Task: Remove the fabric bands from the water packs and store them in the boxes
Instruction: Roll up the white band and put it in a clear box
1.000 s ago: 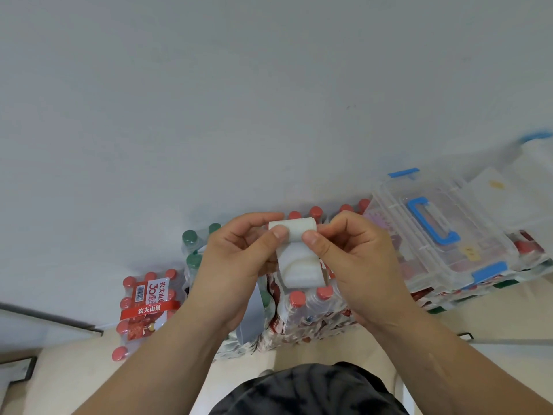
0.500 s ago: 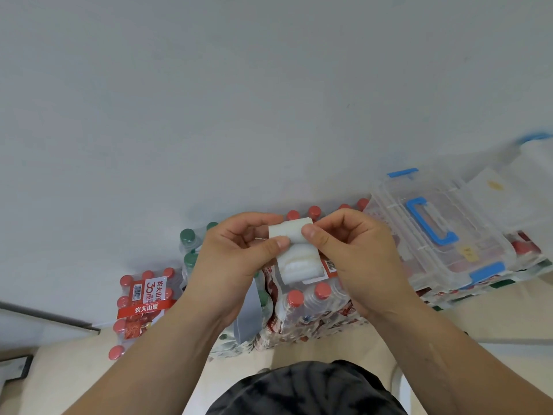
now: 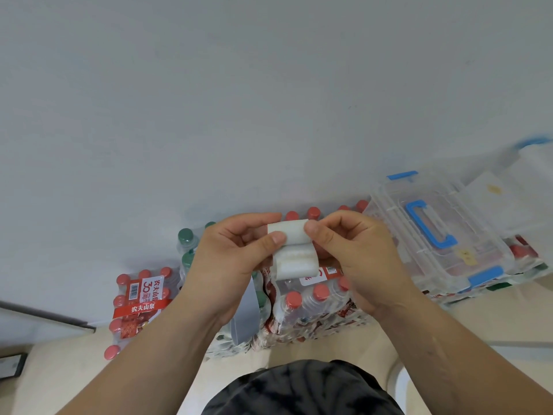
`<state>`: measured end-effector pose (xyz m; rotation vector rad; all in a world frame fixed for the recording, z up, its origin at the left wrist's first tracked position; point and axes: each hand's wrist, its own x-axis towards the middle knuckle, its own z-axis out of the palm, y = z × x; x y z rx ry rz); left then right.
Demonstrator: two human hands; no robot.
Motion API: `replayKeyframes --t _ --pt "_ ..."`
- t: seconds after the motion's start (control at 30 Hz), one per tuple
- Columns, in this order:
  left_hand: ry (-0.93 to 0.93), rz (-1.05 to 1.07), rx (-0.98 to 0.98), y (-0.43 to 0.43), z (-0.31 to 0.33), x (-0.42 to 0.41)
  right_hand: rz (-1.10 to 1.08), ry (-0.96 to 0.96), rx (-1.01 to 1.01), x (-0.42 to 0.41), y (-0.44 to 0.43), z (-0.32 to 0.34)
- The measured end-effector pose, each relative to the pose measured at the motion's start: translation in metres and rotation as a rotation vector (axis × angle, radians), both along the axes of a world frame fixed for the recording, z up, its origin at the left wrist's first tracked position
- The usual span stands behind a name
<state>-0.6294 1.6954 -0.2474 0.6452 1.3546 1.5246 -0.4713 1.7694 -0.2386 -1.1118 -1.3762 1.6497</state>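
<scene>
While it is held up in the air, fabric band (image 3: 294, 256): white, with its top edge turned over into a small roll and the rest hanging down as a short flap. It is free of the packs and sits above the near water pack (image 3: 311, 304).
Left hand (image 3: 230, 259): the thumb and curled fingers pinch the left end of the roll, I think to hold the turn tight.
Right hand (image 3: 356, 253): pinches the right end in the same way. Two hands are useful here, because soft cloth would probably unroll by itself.
Step in hand: it seems to be rolling the band into a compact piece, so that it takes little room in storage.
Box (image 3: 434, 235): clear, with a blue handle and latches, and the lid is on. It lies to the right on top of other packs, near the right hand, so the reach is short. The lid must be opened first.
Second box (image 3: 508, 202): further right, partly out of view. I cannot tell if it is open.
Grey strip (image 3: 247, 313): hangs under the left hand. Whether the hand holds it is hidden.
Left pack (image 3: 140, 304): red caps, on the floor (image 3: 329, 345) at the left, well apart from the hands.
</scene>
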Motion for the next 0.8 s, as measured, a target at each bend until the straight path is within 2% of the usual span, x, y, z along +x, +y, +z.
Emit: replayKeyframes --t 0.13,0.4,0.5,0.7,0.8 --pt "0.000 -0.027 0.032 -0.001 -0.003 -0.001 -0.003 -0.107 0.099 -0.002 0.002 -0.005" --pt "-0.068 0.006 -0.035 -0.001 -0.002 0.001 -0.056 -0.122 0.180 -0.005 0.000 -0.009" --pt "-0.070 0.017 -0.013 0.000 0.000 -0.001 -0.073 -0.115 0.144 -0.007 -0.004 -0.009" --pt "-0.070 0.073 0.053 0.002 -0.003 0.003 -0.114 0.024 0.023 -0.014 -0.006 -0.001" --pt "-0.087 0.134 0.060 0.001 -0.003 0.003 -0.055 -0.037 0.063 -0.014 -0.007 -0.002"
